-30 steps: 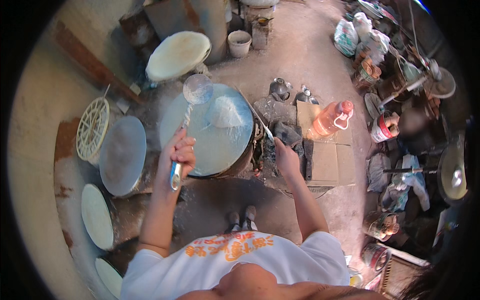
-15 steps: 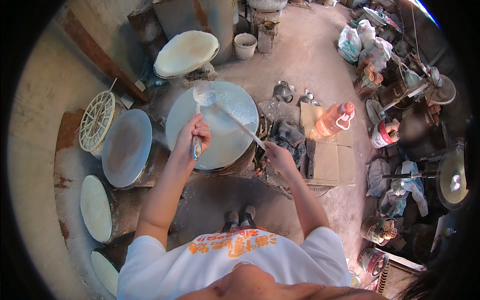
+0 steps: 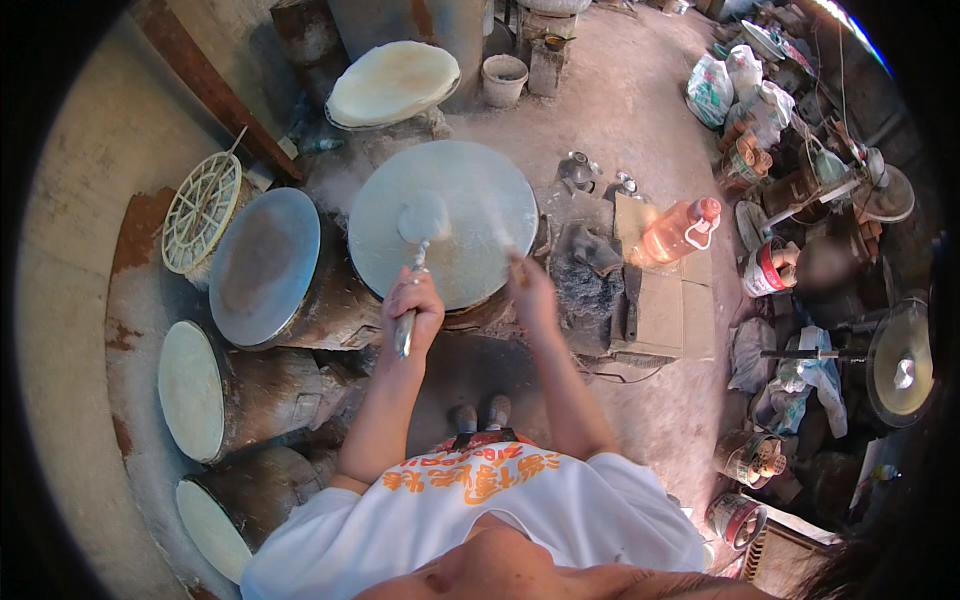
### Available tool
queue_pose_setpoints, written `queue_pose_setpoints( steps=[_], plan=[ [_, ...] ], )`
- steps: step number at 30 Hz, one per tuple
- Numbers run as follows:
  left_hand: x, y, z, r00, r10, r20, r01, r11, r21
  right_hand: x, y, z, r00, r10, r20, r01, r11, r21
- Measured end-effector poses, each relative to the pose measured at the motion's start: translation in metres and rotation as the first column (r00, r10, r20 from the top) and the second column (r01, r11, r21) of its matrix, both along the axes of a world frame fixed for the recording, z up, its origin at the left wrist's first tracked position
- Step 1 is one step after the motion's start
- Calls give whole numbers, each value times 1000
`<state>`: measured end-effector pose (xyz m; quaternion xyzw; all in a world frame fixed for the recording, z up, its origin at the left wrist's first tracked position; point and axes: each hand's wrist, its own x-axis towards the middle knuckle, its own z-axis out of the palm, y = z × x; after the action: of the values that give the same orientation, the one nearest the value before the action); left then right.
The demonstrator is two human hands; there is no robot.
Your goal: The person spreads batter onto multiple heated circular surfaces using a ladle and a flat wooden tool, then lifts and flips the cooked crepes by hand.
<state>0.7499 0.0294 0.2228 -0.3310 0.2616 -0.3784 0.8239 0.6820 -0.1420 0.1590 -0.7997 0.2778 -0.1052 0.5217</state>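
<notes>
A large round griddle (image 3: 460, 275) lies before me under a pale, wet-looking film, with steam drifting over it. My left hand (image 3: 412, 300) is closed around the twisted metal handle of a ladle (image 3: 424, 217). The ladle's round bowl hangs over or rests on the griddle's middle; I cannot tell which. At the griddle's right edge my right hand (image 3: 534, 295) is closed on a pale stick (image 3: 506, 228). Motion smears the stick's far end over the griddle.
A griddle with a grey top (image 3: 265, 268) stands left, below a slatted round rack (image 3: 202, 212). A pale flatbread stack (image 3: 395, 84) lies beyond. Cardboard (image 3: 665, 315) at right bears a red-orange jug (image 3: 680, 232); charcoal-like lumps (image 3: 588, 285) lie nearer. Bags (image 3: 708, 90) and buckets line the right.
The ladle bowl has come nearer, over the griddle's middle. My right hand has moved up and left, and its stick has swung away from the ladle. The view has shifted slightly.
</notes>
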Motion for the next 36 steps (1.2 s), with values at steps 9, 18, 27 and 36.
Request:
queue_pose_setpoints(
  steps=[9,18,27,36],
  plan=[
    [44,114,68,946,124,300,-115,992,-47,-32,18,-19,996,87,-24,-85,993,80],
    [151,244,3,897,-235,374,49,894,446,125,236,-36,944,181,277,-255,931,262],
    [209,301,-10,608,-616,500,-247,452,857,175,355,-41,954,63,293,-18,988,-151],
    [294,351,-50,387,-838,385,-459,187,869,175,384,-17,983,185,15,-151,844,-514]
  ],
)
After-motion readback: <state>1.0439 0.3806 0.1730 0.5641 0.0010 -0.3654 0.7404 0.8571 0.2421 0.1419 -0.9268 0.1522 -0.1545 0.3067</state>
